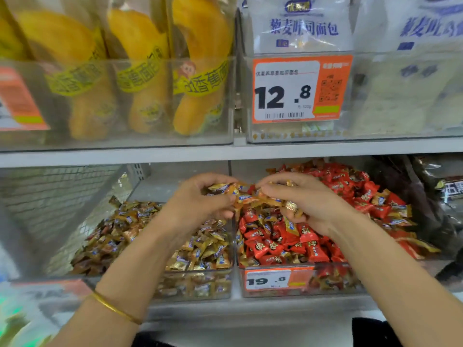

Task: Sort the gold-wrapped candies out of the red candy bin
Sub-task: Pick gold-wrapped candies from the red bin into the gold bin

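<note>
Yellow banana-cake packs [140, 71] are stood upright in a clear bin [57, 137] on the upper shelf [225, 151], left. White bread bags [300, 26] are shelved to the right, behind an orange price tag [298, 88] marked 12.8. Dark packets [436, 186] are noted below, far right.

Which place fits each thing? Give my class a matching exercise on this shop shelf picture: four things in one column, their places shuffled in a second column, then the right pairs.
Things
1. red candy bin
2. banana-shaped packs
3. 12.8 price tag
4. bangle

Places
A. on the left wrist
B. lower shelf, right side
C. upper shelf, left side
D. upper shelf, right side, on the front of a clear bin

Pairs: 1-B, 2-C, 3-D, 4-A
</note>
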A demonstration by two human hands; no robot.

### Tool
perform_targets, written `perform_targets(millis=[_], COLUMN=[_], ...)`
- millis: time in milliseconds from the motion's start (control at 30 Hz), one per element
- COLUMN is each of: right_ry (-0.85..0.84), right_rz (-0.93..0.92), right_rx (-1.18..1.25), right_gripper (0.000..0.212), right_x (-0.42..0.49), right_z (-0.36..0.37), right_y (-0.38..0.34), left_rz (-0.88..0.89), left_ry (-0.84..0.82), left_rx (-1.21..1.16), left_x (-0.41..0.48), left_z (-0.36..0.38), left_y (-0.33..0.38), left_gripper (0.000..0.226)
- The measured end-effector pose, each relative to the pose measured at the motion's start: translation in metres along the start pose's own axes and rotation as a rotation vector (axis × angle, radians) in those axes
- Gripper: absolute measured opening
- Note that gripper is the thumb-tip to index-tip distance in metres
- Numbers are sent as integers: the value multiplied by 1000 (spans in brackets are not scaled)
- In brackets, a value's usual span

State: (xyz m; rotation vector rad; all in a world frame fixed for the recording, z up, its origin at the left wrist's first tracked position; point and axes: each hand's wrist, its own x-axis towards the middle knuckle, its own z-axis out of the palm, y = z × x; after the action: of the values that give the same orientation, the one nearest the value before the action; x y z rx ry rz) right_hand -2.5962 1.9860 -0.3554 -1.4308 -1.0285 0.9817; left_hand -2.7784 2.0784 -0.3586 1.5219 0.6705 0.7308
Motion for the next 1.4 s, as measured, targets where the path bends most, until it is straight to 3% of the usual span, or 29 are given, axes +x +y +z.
perform_targets(millis=[133,200,267,333,400,633,767,867,967,1067,1233,1300,1400], right_ry=[-41,-54,-113,-226,-278,-113,128,213,180,52,-282,-316,-279], right_rz=[-145,-206,-171,34,137,-21,-52,0,16,-93,-80,-116,-196], right_rx=[-210,-485,-750,-717,-586,-278,-250,-295,-418,-837,-1428,-1494,-1418], right_gripper=[5,9,30,62,75,30,33,32,31,34,45,47,35], right_x=[9,26,42,52,55,21,7,22,56,98,135,139,138], right_z=[63,98,126,140,142,81,22,-9,-15,-11,-6,-4,-2], right_y=[-19,-24,-28,-28,-27,-17,-11,-2,10,19,33,39,43], left_rz=[-45,-34,-22,-13,-22,155,261,280,295,269,292,301,302], left_ry=[199,314,390,392,347,165,3,-10,-1,-6,-19,-22,-26], left_rx=[-17,93,245,277,261,372,462,501,482,390,377,369,366], left_x=[-15,-16,-15,-13,-11,-5,14,33,47,53,58,58,59], left_z=[-51,-70,-82,-88,-91,-62,-20,1,8,7,0,0,-1], left_y=[-14,-25,-34,-39,-39,-26,-22,-23,-27,-35,-41,-42,-42], left_gripper=[31,29,28,33,41,40,33,37,41,40,38,37,36])
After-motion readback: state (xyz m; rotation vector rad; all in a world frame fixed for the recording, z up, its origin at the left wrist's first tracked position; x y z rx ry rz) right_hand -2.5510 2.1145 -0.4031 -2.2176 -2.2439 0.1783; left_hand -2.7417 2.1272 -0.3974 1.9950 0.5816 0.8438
